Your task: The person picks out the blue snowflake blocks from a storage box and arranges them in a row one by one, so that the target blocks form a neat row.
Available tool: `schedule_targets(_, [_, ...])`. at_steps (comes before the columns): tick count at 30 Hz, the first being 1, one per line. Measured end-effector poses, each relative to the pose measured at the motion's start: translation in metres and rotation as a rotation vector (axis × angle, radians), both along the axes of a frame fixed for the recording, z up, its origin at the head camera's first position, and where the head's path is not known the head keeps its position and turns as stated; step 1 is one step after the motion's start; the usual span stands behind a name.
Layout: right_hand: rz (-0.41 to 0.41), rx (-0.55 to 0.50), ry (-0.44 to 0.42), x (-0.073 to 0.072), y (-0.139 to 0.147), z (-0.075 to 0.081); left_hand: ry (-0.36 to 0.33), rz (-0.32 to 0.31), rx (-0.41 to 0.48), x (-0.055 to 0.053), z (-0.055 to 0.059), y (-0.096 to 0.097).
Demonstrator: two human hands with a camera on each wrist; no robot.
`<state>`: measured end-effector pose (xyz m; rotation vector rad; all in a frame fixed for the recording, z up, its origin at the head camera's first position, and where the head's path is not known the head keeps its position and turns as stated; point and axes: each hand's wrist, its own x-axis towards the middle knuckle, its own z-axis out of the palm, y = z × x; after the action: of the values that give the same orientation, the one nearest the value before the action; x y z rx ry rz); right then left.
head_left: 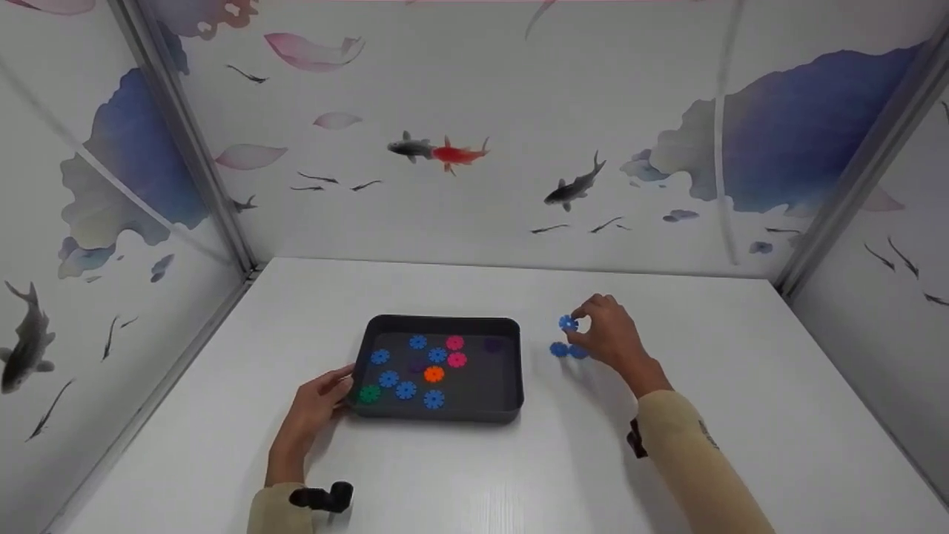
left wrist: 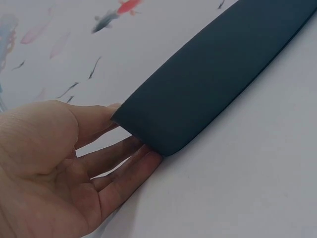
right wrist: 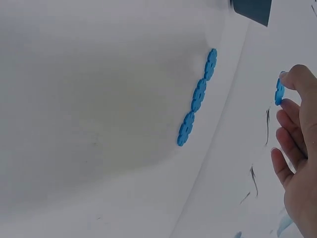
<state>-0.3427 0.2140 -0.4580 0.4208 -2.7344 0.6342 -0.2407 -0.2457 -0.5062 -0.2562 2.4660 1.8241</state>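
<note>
My left hand (head_left: 315, 408) holds the left side of a dark grey tray (head_left: 474, 417). In the left wrist view the thumb is at the tray wall's (left wrist: 198, 84) upper edge and the fingers touch its lower corner. Flower-shaped plastic discs lie in the tray: several blue, pink discs (head_left: 457, 360), an orange disc (head_left: 434, 374), a green disc (head_left: 369, 394) and dark purple ones. Right of the tray, my right hand (head_left: 612, 334) pinches a blue flower disc (head_left: 568, 322) between thumb and index finger, raised above the table. Below it three blue discs (right wrist: 198, 95) lie in a row.
The white table (head_left: 445, 475) runs back to a wall (head_left: 489, 222) printed with fish and petals. Side panels with metal frame posts (head_left: 185, 141) stand at left and right. A black wrist strap (head_left: 322, 497) sits on the left sleeve.
</note>
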Motion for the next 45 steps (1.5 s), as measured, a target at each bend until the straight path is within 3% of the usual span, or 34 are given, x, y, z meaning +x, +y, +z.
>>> schedule_targets(7, [-0.056, -0.063, -0.069, 0.004, 0.026, -0.014, -0.008, 0.008, -0.008, 0.002, 0.000, 0.000])
schedule_targets(15, [-0.127, -0.024, -0.151, 0.007, 0.054, -0.022, -0.014, 0.004, 0.006, 0.001, 0.001, 0.002])
schedule_targets(24, [-0.152, 0.053, -0.261, 0.006, 0.063, -0.030, -0.022, 0.010, 0.021, 0.000, 0.000, 0.000])
schedule_targets(29, [-0.169, 0.040, -0.304, 0.008, 0.064, -0.032, -0.025, 0.011, 0.013, -0.001, 0.000, 0.000])
schedule_targets(45, [-0.164, 0.011, -0.301, 0.010, 0.076, -0.037, -0.019, 0.013, 0.012, -0.001, 0.000, 0.000])
